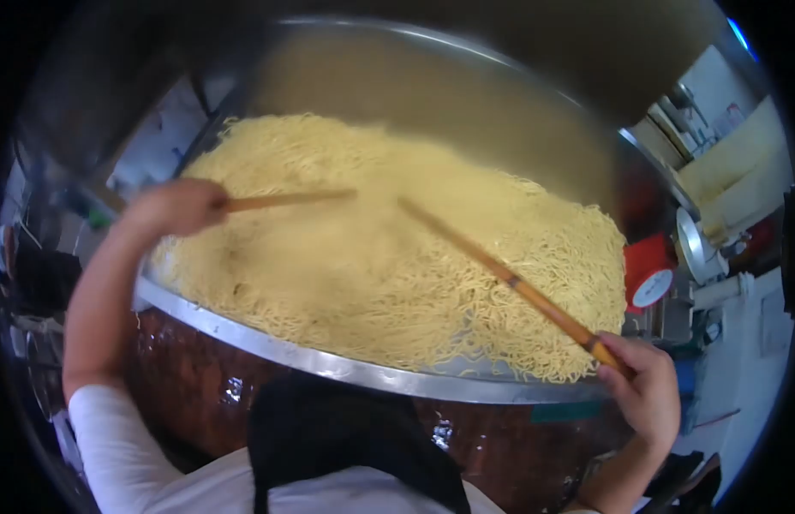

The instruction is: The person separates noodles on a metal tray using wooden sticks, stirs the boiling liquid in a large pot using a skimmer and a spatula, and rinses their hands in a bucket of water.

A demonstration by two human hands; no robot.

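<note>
Pale yellow noodles [500, 231], thin and tangled, lie in one broad, loose heap across a wide silver metal desk [329, 364] with a bright near edge. The left hand [179, 207], slightly blurred, is closed around the end of a light brown wooden stick [286, 200], which reaches rightward over the left half of the heap. The right hand [644, 385] is clamped on a long, jointed, amber-brown bamboo stick [534, 295] that slants forward and left above the noodles. Both hands are well apart; the far ends of the sticks come near each other over the middle, with a small gap between.

Along the near edge, a thin margin of metal shows, widening into a bare patch toward the right, where loose strands straggle close to the rim. At the left end, noodles also come near the edge. Beyond the heap, a hazy tan-grey expanse runs up to a bright curved rim; whether it is flat or upright, I cannot tell. To the right, just beside the heap in view, sits a red scale with a round white dial [650, 276], leaving little clear room on that side. A black apron [350, 441] is close to the near edge, above a wet, reddish-brown floor [200, 377].
</note>
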